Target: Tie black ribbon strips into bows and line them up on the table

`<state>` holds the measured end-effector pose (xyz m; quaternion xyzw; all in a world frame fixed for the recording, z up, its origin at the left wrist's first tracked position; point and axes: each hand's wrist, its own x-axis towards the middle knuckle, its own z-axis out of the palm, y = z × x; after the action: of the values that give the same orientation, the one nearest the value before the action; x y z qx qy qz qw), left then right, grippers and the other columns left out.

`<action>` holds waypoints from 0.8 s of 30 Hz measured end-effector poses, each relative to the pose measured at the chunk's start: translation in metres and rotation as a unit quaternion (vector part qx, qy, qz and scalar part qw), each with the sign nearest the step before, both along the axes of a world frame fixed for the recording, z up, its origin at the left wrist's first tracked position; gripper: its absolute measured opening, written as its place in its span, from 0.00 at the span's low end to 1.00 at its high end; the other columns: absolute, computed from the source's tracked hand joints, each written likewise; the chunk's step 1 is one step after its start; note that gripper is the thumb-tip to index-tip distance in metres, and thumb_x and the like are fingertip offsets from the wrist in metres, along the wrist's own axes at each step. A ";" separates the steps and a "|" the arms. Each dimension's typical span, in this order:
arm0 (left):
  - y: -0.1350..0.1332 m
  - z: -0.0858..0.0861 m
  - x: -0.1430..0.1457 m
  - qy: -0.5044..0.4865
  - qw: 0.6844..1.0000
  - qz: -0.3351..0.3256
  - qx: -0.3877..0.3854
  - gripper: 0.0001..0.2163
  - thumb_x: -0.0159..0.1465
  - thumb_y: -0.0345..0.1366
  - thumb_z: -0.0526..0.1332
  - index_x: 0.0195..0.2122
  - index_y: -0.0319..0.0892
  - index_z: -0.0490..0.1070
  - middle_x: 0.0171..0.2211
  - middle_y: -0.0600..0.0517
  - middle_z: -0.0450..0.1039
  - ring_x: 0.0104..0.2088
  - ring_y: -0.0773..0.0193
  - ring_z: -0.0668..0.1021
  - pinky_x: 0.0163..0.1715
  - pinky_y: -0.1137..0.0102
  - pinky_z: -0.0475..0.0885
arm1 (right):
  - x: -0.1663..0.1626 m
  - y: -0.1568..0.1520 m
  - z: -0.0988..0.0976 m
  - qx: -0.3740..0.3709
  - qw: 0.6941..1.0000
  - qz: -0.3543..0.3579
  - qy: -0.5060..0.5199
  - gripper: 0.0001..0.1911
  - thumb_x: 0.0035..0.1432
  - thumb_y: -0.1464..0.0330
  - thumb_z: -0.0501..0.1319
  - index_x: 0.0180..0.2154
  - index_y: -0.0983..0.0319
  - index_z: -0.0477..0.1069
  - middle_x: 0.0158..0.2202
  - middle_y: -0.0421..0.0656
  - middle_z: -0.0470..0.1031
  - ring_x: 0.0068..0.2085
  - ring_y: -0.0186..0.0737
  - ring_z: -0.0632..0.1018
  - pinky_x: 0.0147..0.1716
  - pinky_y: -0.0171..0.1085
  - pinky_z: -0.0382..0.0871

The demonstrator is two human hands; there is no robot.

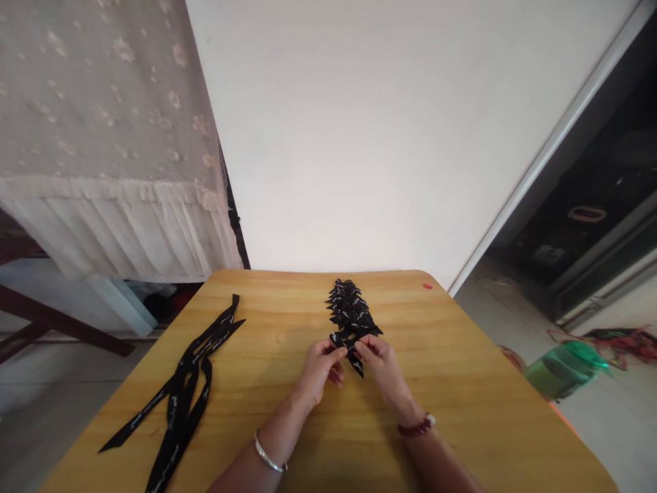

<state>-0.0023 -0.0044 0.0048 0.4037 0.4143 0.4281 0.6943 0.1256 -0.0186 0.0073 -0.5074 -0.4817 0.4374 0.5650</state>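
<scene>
A black ribbon bow (354, 352) with white lettering lies at the near end of a row of similar black bows (350, 301) in the middle of the table. My left hand (323, 366) pinches the bow's left loop between thumb and forefinger. On the other side, my right hand (378, 359) pinches its right loop the same way. One pointed ribbon tail hangs down between the hands. Loose lengths of the same black ribbon (181, 390) are spread over the table's left side, apart from both hands.
The wooden table (441, 411) meets a white wall panel (390, 137) at its far edge. A small red piece (427, 286) lies near the far right corner. Beyond the right edge stands a green translucent container (564, 370). A lace curtain (118, 137) hangs at the left.
</scene>
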 end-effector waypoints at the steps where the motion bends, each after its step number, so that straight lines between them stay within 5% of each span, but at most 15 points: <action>1: 0.000 0.000 0.000 0.003 1.000 0.003 0.000 0.11 0.45 0.39 0.63 0.24 0.37 0.65 0.20 0.55 0.67 0.10 0.73 0.67 0.06 0.78 0.60 | 0.000 0.000 -0.001 0.001 1.000 0.002 -0.002 0.13 0.44 0.61 0.61 0.18 0.63 0.64 0.16 0.35 0.62 0.21 0.30 0.63 0.22 0.30 0.58; 10: 0.001 -0.001 0.001 0.016 0.999 0.012 0.048 0.09 0.46 0.38 0.61 0.23 0.37 0.65 0.16 0.58 0.64 0.07 0.76 0.61 0.04 0.78 0.54 | 0.000 -0.001 0.000 0.011 0.999 0.008 -0.040 0.12 0.45 0.62 0.59 0.19 0.64 0.64 0.16 0.35 0.62 0.20 0.29 0.61 0.20 0.30 0.55; 15: 0.002 0.001 -0.002 0.053 0.988 0.117 0.089 0.11 0.48 0.37 0.60 0.33 0.40 0.68 0.32 0.53 0.70 0.08 0.80 0.60 0.05 0.79 0.53 | 0.005 0.001 -0.005 0.034 0.996 -0.063 -0.050 0.12 0.46 0.62 0.58 0.21 0.64 0.64 0.17 0.36 0.63 0.20 0.30 0.63 0.20 0.30 0.56; 18: 0.001 0.001 -0.003 0.095 0.974 0.172 0.111 0.10 0.49 0.39 0.60 0.29 0.38 0.69 0.24 0.55 0.70 0.08 0.80 0.59 0.06 0.80 0.52 | 0.007 0.000 -0.007 0.049 0.989 -0.101 -0.095 0.12 0.48 0.62 0.57 0.22 0.63 0.64 0.18 0.37 0.64 0.21 0.31 0.65 0.20 0.30 0.58; 21: -0.002 -0.001 0.000 0.120 0.978 0.125 0.116 0.10 0.51 0.39 0.59 0.29 0.37 0.71 0.23 0.53 0.72 0.07 0.79 0.59 0.06 0.80 0.53 | 0.005 -0.002 -0.008 0.061 0.976 -0.123 -0.170 0.10 0.50 0.62 0.55 0.24 0.63 0.65 0.20 0.38 0.67 0.22 0.33 0.67 0.21 0.30 0.60; 24: -0.006 -0.004 0.005 0.111 0.987 0.054 0.097 0.14 0.51 0.38 0.58 0.37 0.38 0.71 0.37 0.47 0.73 0.07 0.79 0.61 0.05 0.78 0.54 | 0.002 -0.004 -0.007 0.091 0.958 -0.127 -0.239 0.09 0.52 0.64 0.54 0.27 0.63 0.66 0.24 0.42 0.69 0.25 0.35 0.70 0.25 0.32 0.63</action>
<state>0.0024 -0.0100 0.0011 0.4914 0.4667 0.4559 0.5769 0.1279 -0.0229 -0.0002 -0.6008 -0.5721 0.1818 0.5280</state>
